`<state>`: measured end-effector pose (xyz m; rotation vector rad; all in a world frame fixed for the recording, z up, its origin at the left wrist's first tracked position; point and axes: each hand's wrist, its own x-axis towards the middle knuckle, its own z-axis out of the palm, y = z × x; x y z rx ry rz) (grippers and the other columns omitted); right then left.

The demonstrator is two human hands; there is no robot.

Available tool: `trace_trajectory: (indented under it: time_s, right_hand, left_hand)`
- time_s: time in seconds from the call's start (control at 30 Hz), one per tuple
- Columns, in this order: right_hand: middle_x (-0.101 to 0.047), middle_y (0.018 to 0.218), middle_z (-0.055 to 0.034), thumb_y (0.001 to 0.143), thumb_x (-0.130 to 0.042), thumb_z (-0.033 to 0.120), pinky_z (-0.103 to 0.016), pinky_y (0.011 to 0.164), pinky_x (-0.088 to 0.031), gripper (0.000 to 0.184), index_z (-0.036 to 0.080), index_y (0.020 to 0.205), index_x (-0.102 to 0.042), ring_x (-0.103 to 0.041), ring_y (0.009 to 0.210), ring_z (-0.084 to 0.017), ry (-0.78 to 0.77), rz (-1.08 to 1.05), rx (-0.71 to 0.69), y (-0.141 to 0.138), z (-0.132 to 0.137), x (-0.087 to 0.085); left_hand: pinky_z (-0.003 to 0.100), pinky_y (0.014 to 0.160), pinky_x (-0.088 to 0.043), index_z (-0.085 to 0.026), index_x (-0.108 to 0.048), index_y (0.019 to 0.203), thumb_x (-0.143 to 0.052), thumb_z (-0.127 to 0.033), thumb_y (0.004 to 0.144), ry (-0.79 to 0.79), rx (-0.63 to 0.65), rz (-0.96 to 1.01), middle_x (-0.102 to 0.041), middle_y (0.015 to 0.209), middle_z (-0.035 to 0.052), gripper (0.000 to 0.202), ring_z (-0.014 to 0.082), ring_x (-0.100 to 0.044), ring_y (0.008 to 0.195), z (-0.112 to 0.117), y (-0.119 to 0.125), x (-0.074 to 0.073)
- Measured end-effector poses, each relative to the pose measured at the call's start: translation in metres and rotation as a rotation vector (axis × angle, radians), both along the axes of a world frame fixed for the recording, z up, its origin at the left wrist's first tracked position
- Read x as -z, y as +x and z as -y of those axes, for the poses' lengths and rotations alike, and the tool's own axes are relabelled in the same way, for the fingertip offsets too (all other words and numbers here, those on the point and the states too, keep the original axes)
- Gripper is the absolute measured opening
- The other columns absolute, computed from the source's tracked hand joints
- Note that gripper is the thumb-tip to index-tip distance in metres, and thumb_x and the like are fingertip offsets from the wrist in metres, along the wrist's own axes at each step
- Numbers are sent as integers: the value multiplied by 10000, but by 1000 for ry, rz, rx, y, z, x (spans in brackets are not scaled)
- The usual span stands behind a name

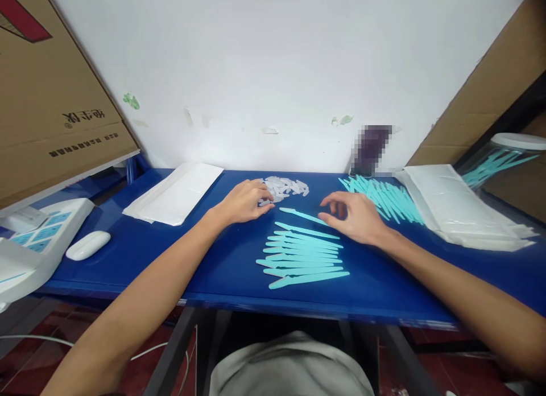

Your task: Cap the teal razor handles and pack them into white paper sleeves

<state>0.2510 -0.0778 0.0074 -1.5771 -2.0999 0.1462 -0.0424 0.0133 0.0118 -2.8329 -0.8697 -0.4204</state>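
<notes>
A row of teal eyebrow razors (302,254) lies side by side on the blue table in front of me. At the left edge of a heap of small translucent caps (285,186) is my left hand (247,201), its fingers bent and apart from the thumb. Whether its fingertips pinch a cap is hard to make out. My right hand (352,214) hovers at the right end of the farthest razor (302,215), fingers curled with a gap to the thumb and nothing visible in it. Beyond it sits a bigger pile of teal razors (384,198).
White padded packets lie at left (174,194) and right (460,205). A clear lidded jar (499,163) with teal razors stands far right. A white earbud case (88,245) and a white device (46,242) are at left. A wall (256,71) closes the back.
</notes>
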Motion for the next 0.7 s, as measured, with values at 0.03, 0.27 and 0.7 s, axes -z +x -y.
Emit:
trace_trajectory:
  time_s: [0.03, 0.27, 0.7]
  right_hand:
    - [-676, 797, -35, 850, -632, 485, -318, 612, -388, 320, 199, 953, -732, -584, 662, -177, -23, -1, -62, -1, 2, -3]
    - [-628, 811, -45, 935, -552, 501, -361, 782, -394, 338, 221, 889, -735, -571, 763, -201, -220, 182, -447, 1, 5, -7]
    - [-711, 700, -61, 939, -533, 393, -345, 697, -425, 321, 205, 862, -782, -589, 616, -199, -173, 234, -422, -3, 11, -8]
  left_hand:
    - [356, 814, -444, -177, -766, 1004, -574, -412, 970, -1, -24, -26, -725, 979, 91, 306, 246, -636, 933, 0, -2, -1]
    - [338, 767, -457, -189, -786, 950, -591, -344, 949, -129, -38, -112, -711, 946, 94, 249, 244, -653, 902, 4, 1, -2]
    - [335, 747, -442, -173, -760, 941, -552, -245, 927, -130, -17, -136, -722, 953, 84, 220, 227, -644, 877, 4, 1, -3]
